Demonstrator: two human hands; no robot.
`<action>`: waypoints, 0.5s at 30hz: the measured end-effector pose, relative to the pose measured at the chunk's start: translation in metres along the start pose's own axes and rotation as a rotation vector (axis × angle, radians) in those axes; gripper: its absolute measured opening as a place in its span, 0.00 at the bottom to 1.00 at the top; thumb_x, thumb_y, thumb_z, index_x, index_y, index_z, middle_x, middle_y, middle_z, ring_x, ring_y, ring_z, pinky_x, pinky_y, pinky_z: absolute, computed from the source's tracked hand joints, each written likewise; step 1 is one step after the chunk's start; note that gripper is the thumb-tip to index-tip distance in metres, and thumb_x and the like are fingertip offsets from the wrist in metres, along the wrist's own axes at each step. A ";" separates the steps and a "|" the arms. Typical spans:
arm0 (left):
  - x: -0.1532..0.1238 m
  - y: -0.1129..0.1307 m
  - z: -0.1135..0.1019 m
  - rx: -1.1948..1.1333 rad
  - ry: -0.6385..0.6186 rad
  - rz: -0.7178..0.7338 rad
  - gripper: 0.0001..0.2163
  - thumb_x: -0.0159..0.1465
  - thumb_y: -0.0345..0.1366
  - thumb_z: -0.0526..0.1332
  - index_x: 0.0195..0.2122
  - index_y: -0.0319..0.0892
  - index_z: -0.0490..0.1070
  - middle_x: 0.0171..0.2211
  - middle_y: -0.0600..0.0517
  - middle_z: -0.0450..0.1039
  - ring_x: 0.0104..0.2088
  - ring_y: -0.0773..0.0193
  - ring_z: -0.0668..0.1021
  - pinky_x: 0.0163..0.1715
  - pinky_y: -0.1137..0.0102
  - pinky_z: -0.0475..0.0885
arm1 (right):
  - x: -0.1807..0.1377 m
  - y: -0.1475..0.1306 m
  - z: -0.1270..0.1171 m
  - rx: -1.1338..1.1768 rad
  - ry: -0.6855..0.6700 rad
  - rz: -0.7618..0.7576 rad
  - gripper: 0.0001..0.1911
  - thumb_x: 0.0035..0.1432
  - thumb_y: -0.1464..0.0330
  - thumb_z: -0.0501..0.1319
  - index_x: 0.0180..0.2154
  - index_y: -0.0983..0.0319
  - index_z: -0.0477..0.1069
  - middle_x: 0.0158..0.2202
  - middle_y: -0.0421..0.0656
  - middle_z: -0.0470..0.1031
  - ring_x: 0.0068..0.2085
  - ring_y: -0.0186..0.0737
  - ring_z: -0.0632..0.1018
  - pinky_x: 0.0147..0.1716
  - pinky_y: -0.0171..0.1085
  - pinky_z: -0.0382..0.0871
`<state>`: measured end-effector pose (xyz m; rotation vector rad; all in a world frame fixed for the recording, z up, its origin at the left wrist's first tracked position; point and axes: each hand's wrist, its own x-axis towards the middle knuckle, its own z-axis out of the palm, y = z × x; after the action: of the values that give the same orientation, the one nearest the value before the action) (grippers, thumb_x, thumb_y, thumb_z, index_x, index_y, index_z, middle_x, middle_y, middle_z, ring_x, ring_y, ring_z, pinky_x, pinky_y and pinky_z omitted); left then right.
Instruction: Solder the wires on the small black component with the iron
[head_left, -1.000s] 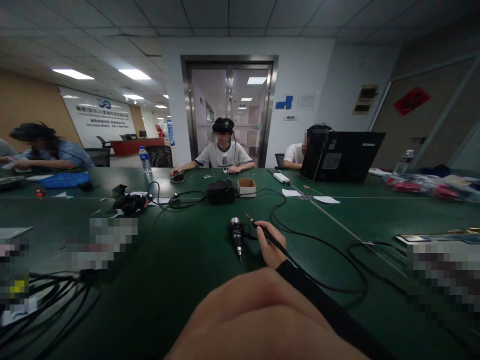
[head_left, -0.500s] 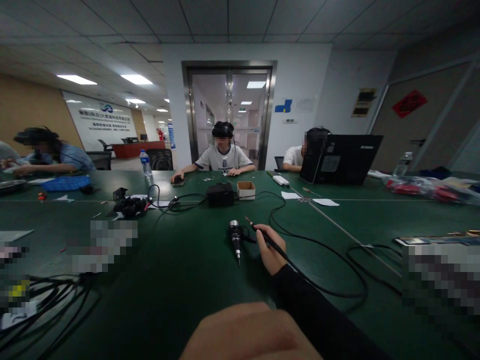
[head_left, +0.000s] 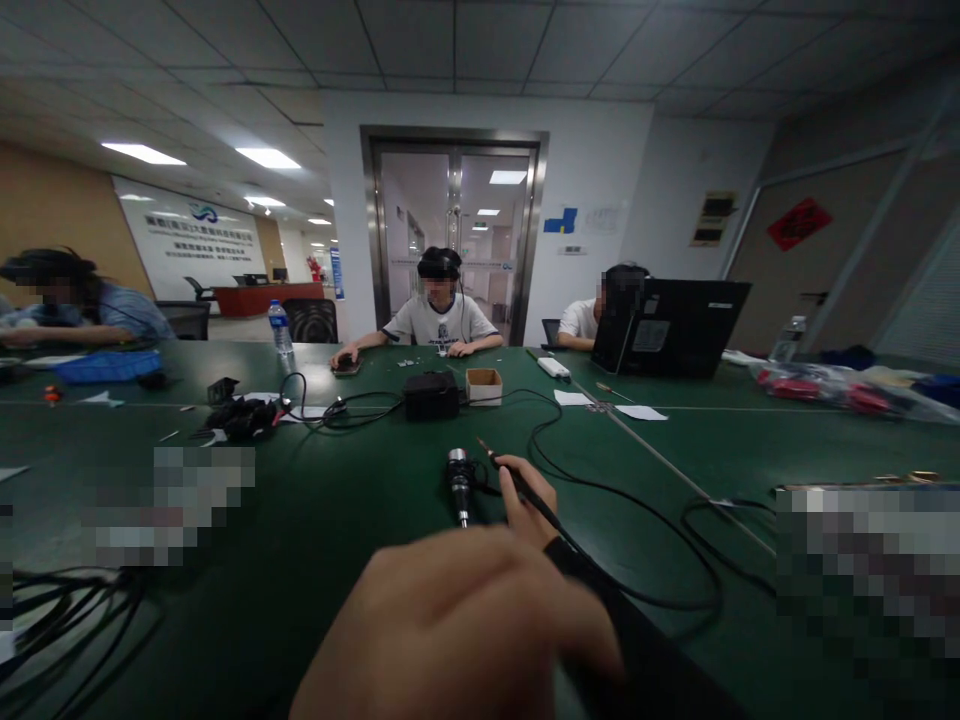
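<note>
Soldering iron (head_left: 517, 482) in right-hand (head_left: 529, 508) grip

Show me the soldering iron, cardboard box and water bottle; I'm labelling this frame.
soldering iron (head_left: 525, 490), head view, black handle
cardboard box (head_left: 484, 386), head view, front wall
water bottle (head_left: 279, 330), head view, clear body
</note>
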<state>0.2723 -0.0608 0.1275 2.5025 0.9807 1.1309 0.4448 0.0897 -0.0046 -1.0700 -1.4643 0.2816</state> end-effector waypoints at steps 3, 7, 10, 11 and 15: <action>0.034 -0.037 0.014 0.222 -0.015 -0.235 0.14 0.62 0.40 0.52 0.46 0.51 0.72 0.37 0.47 0.76 0.37 0.55 0.77 0.37 0.63 0.72 | 0.003 0.005 0.002 -0.009 -0.002 -0.001 0.11 0.60 0.65 0.55 0.40 0.60 0.74 0.39 0.44 0.78 0.41 0.42 0.78 0.44 0.39 0.71; 0.062 -0.109 0.056 0.469 -0.218 -0.620 0.22 0.60 0.43 0.54 0.54 0.40 0.66 0.46 0.37 0.70 0.41 0.42 0.77 0.37 0.56 0.71 | 0.007 0.006 0.003 -0.014 0.004 -0.002 0.12 0.61 0.64 0.54 0.40 0.61 0.74 0.39 0.44 0.78 0.40 0.42 0.78 0.43 0.39 0.71; 0.067 -0.141 0.081 0.398 -0.270 -0.668 0.31 0.58 0.48 0.57 0.61 0.40 0.58 0.49 0.34 0.67 0.44 0.37 0.77 0.40 0.53 0.70 | 0.009 0.005 0.002 -0.002 0.017 0.026 0.12 0.60 0.64 0.55 0.38 0.61 0.74 0.38 0.44 0.78 0.39 0.41 0.78 0.42 0.38 0.71; 0.067 -0.146 0.087 0.375 -0.282 -0.671 0.33 0.57 0.48 0.58 0.62 0.40 0.56 0.50 0.33 0.66 0.45 0.36 0.76 0.41 0.53 0.70 | 0.010 0.005 0.002 0.004 0.020 0.034 0.11 0.60 0.64 0.55 0.38 0.61 0.74 0.37 0.44 0.78 0.39 0.41 0.78 0.42 0.38 0.71; 0.071 -0.152 0.098 0.364 -0.277 -0.704 0.35 0.52 0.40 0.63 0.61 0.39 0.56 0.52 0.31 0.64 0.46 0.35 0.76 0.41 0.54 0.70 | 0.010 0.006 0.002 0.040 0.028 0.063 0.11 0.60 0.65 0.55 0.38 0.61 0.74 0.38 0.44 0.78 0.40 0.41 0.78 0.41 0.37 0.71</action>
<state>0.3049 0.1067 0.0339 2.1405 1.8883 0.4064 0.4473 0.1015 -0.0032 -1.0844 -1.3961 0.3377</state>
